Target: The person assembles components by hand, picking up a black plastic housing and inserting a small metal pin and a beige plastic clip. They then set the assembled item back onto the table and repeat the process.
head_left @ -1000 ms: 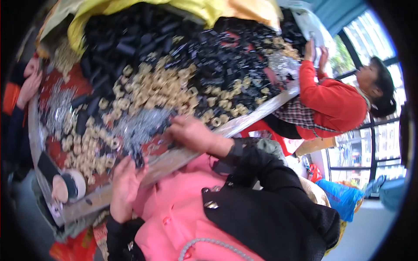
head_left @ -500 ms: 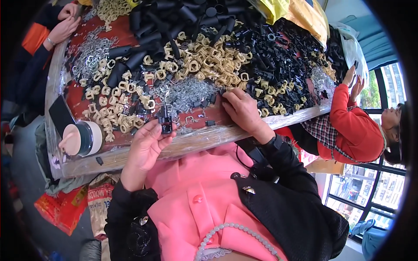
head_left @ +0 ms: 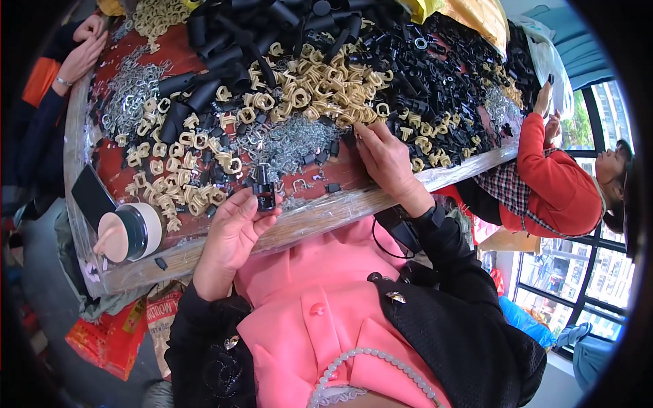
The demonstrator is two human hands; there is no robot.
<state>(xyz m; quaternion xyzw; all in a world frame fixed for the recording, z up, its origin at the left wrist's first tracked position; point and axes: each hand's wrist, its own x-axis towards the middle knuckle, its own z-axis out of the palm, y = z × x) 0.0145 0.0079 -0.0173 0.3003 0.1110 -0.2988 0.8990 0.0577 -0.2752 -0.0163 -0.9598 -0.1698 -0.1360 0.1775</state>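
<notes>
My left hand (head_left: 235,228), at the near edge of the table, pinches a small black plastic fitting (head_left: 264,195) upright between thumb and fingers. My right hand (head_left: 386,158) reaches over the table with thumb and forefinger together at the near rim of a pile of beige plastic clips (head_left: 320,88). Whatever lies between those fingertips is too small to make out. Between my hands spreads a heap of small silvery metal hooks (head_left: 289,143), with a few small black blocks (head_left: 332,188) beside it. More beige ring-shaped clips (head_left: 178,178) lie left of my left hand.
Black tubes (head_left: 231,41) crowd the far side, and small black parts (head_left: 435,81) cover the right. A lidded jar (head_left: 146,228) and a dark phone-like slab (head_left: 94,192) stand at the left corner. A wooden rim (head_left: 320,224) edges the table. Co-workers are at left and right.
My right hand has shifted slightly away from me, its fingertips now at the beige pile. My left hand still holds the black fitting. The whole view has tilted a little.
</notes>
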